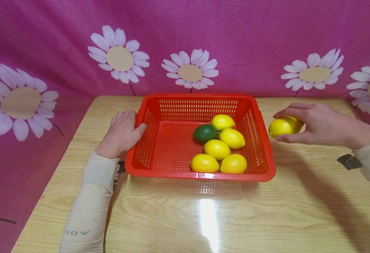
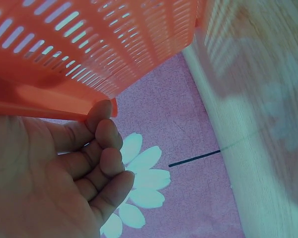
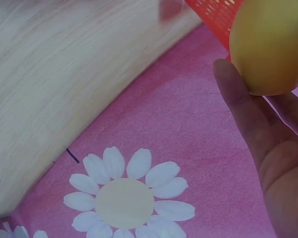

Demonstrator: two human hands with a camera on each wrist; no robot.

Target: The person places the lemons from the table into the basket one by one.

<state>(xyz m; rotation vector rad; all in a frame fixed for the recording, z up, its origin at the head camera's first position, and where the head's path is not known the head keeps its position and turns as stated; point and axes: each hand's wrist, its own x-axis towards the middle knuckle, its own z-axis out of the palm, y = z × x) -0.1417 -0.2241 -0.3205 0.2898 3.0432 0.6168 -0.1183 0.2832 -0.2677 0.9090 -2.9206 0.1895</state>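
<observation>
A red plastic basket with slotted walls stands on the table. Several yellow lemons and one dark green lemon-shaped fruit lie in its right half. My left hand grips the basket's left rim, thumb over the edge; in the left wrist view its curled fingers are at the outside of the rim. Beyond the right wall, my right hand holds another lemon between thumb and fingers, above the table. The right wrist view shows this lemon large, with the basket's red wall behind it.
The light wooden table reflects a bright streak of light in front of the basket. A pink cloth printed with white daisies hangs behind the table and along its left side.
</observation>
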